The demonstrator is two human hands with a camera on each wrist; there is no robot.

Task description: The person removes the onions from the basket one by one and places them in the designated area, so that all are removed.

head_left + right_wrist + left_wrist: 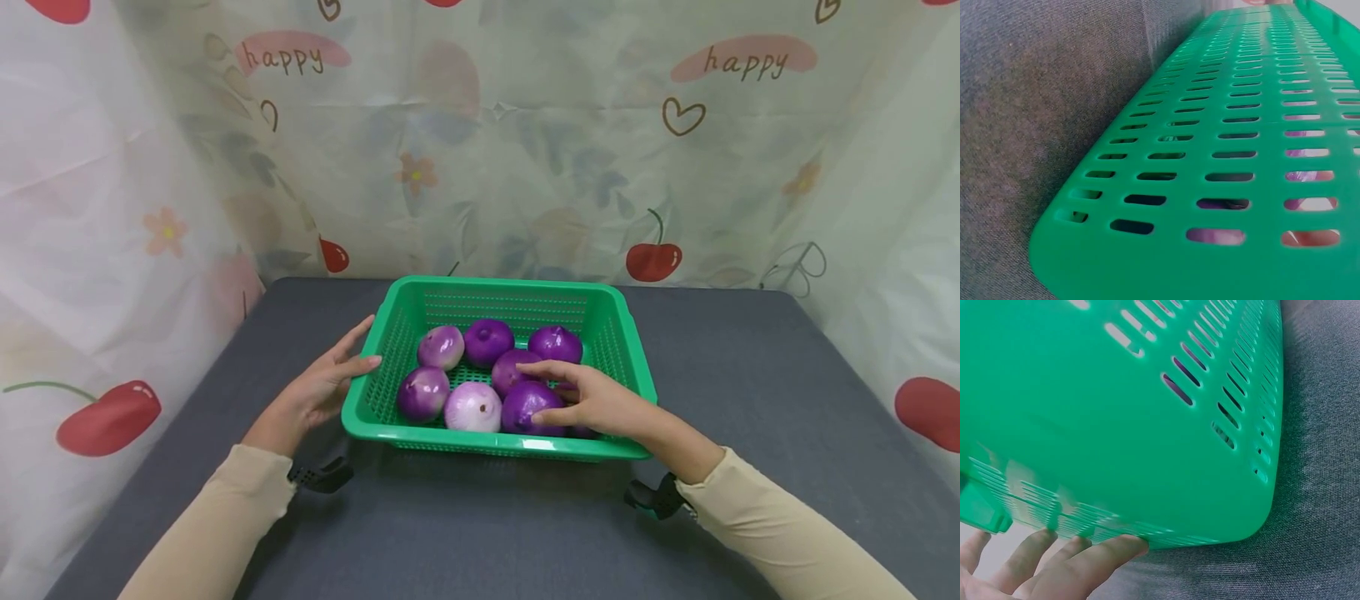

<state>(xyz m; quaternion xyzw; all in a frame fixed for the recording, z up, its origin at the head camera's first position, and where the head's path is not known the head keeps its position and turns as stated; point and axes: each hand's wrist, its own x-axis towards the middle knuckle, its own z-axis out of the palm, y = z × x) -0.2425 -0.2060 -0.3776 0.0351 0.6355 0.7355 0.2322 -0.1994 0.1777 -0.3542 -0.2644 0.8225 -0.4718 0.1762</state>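
Observation:
A green plastic basket [517, 443] holds several purple onions, among them a pale one [472, 407] near the front wall. The left hand [318, 392] is at the basket's left side, fingers extended and thumb at the rim; in the left wrist view its fingers [1119, 547] lie along the slotted wall [1116, 456]. Inside the basket's front right part, the right hand [600, 402] has its thumb and fingers around a dark purple onion [528, 407]. Through the slots of the wall [1266, 219] in the right wrist view, bits of onion show, while the right hand's grip is hidden.
The basket stands on a dark grey cloth-covered table [480, 525]. Behind it and at both sides hangs a pale curtain [510, 192] printed with cherries, flowers and hearts. Black wrist straps sit below both hands.

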